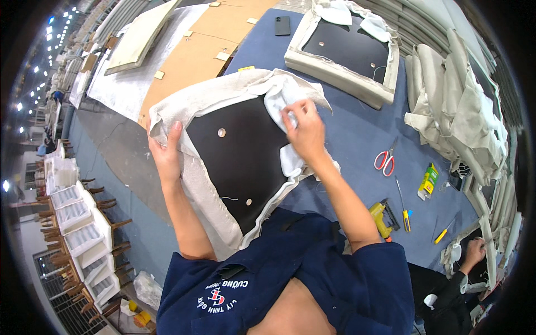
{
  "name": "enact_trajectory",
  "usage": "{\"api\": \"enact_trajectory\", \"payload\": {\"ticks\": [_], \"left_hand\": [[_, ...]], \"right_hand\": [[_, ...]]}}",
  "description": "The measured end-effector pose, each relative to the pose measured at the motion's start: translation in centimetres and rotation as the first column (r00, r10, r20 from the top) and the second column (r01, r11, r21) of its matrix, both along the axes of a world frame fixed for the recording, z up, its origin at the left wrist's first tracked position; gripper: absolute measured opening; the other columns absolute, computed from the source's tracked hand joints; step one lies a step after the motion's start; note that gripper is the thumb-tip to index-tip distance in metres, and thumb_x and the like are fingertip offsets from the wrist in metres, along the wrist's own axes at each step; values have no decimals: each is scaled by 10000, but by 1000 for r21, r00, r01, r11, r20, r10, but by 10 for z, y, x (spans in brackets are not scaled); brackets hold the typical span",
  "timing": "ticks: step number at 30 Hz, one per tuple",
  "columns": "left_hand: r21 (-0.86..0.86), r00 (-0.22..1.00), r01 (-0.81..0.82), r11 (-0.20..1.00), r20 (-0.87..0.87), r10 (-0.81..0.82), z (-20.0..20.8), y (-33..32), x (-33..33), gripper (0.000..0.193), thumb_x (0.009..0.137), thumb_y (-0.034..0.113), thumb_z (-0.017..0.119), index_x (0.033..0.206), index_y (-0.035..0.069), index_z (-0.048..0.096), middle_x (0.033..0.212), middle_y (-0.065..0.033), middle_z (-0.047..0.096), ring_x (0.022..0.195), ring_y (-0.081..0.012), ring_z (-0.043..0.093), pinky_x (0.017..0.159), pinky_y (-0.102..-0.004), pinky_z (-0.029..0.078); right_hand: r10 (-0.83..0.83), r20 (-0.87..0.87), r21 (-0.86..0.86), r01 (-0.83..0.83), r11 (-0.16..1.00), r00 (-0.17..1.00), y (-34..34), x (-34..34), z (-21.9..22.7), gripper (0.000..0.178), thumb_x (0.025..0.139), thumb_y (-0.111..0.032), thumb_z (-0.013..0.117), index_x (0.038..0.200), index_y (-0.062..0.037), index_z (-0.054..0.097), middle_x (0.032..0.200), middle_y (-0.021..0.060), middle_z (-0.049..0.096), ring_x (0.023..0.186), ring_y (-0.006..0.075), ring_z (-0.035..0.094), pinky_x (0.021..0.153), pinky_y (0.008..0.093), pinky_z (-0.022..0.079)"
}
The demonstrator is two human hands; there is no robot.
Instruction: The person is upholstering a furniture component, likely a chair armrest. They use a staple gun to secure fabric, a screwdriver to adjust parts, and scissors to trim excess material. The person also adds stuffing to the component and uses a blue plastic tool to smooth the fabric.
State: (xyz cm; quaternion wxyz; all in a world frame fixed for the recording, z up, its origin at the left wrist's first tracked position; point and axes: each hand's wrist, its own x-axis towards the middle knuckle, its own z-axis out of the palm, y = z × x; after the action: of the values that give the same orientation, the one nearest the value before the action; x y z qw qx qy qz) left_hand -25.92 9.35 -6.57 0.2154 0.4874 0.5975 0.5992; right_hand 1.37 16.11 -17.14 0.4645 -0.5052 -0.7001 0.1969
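Note:
A padded seat panel (234, 167) lies tilted in front of me, its black board facing up with two round holes. Beige fabric (202, 184) wraps its sides, and white lining cloth (277, 106) bunches along the right edge. My left hand (166, 151) grips the far left corner, thumb on top of the folded fabric and fingers mostly hidden behind it. At the far right side my right hand (306, 129) is closed, its fingertips pinching the white lining over the board's edge. A loose thread hangs over the board near the lower hole.
On the blue table (346, 123) lie red-handled scissors (384, 162), a yellow-green staple gun (383, 219), a yellow-handled screwdriver (406, 219), a green-yellow tube (428, 182) and a phone (282, 25). Another panel (339, 70) sits beyond; fabric covers (446, 95) pile right. A co-worker's hand (474, 252) works lower right.

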Motion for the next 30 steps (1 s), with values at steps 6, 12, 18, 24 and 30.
{"api": "enact_trajectory", "payload": {"ticks": [6,12,18,24,30], "left_hand": [[-12,999,-3,1000,46,4,-4,-1,-3,533,942,163,718,1394,-30,512,1270,-112,607,1180,-191,561,1059,-324,395],[0,1000,20,1000,16,-20,6,-3,9,530,939,174,725,1384,-26,517,1252,-103,619,1167,-182,568,1052,-320,401],[29,998,52,998,-28,-51,19,0,24,526,941,177,725,1376,-30,514,1236,-105,629,1150,-181,580,1035,-317,416],[-13,997,-18,1000,-70,17,21,1,30,530,960,189,710,1395,-30,500,1228,-121,644,1133,-188,598,1019,-319,436],[-80,994,-65,995,-93,58,17,13,28,537,959,204,714,1401,-10,498,1241,-130,644,1138,-197,599,1025,-325,435]], "right_hand": [[610,-136,-204,-624,754,781,-69,4,15,187,879,-202,759,929,-44,673,884,138,625,860,338,672,759,429,528],[-32,260,-4,34,999,965,32,32,-8,577,817,-281,812,1321,-147,565,1136,121,578,986,331,654,724,447,573],[47,468,51,-80,995,882,85,23,-56,673,818,-261,794,1423,-224,502,1161,112,609,1040,314,659,754,442,592],[172,284,83,-203,976,943,76,9,-32,106,827,2,553,919,-7,603,903,221,670,832,422,681,729,507,550],[685,-107,113,-676,729,721,-65,-30,33,248,841,1,669,1088,16,658,1009,167,696,854,324,703,731,426,565]]}}
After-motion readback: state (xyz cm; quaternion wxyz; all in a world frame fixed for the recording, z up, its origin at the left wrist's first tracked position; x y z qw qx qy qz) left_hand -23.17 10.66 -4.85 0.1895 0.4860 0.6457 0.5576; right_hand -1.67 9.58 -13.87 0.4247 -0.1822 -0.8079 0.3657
